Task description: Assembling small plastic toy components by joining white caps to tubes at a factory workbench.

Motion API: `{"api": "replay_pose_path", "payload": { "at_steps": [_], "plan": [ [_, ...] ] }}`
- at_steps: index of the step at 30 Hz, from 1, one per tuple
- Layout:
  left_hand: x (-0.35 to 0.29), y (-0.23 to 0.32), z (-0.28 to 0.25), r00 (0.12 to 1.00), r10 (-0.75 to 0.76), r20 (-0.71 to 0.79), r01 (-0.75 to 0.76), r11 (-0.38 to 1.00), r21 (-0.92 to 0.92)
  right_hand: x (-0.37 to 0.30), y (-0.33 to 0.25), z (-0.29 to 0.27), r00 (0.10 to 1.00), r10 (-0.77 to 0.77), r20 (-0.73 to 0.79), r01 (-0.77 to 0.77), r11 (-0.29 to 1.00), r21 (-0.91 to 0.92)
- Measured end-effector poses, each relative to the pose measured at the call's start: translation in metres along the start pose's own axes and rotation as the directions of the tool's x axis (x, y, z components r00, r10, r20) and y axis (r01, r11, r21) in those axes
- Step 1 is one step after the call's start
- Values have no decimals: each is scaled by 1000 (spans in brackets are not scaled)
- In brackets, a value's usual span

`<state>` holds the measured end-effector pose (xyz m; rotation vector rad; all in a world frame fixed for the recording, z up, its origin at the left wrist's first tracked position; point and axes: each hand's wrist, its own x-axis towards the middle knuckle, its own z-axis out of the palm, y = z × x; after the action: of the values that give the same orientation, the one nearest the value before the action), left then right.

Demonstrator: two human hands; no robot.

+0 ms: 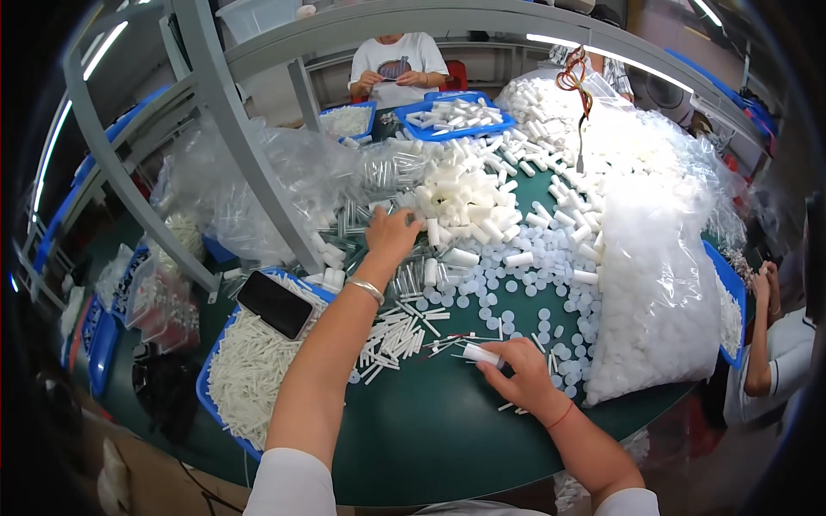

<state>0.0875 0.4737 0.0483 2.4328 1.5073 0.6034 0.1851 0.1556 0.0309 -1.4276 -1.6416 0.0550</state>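
Observation:
My right hand is closed round a small white cylinder with thin wires at its end, just above the green tabletop. My left hand reaches forward over clear tubes beside a heap of white cylinders; its fingers look apart, their tips partly hidden among the parts. Between the hands lie thin white sticks and a few thin wired pieces. Translucent round caps are scattered beyond my right hand.
A phone rests on a blue tray of white sticks at left. A bulging clear bag stands at right. Grey frame posts rise at left, and a cable hangs down. Across the table sits another person.

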Motion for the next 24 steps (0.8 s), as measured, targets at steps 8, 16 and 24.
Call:
{"api": "replay_pose_path", "payload": {
  "at_steps": [8,16,24],
  "plan": [
    [7,-14,-23,923,272,-272,-294,955,-45,3,-2,-1,998,23,-53,-24,1000,-20],
    [-80,33,-39,907,411,-88,-411,826,-386,0,4,-5,931,349,-103,-309,908,281],
    [-218,57,-53,869,458,189,-150,607,-781,12,-28,-27,913,405,47,-341,696,632]
  ]
}}
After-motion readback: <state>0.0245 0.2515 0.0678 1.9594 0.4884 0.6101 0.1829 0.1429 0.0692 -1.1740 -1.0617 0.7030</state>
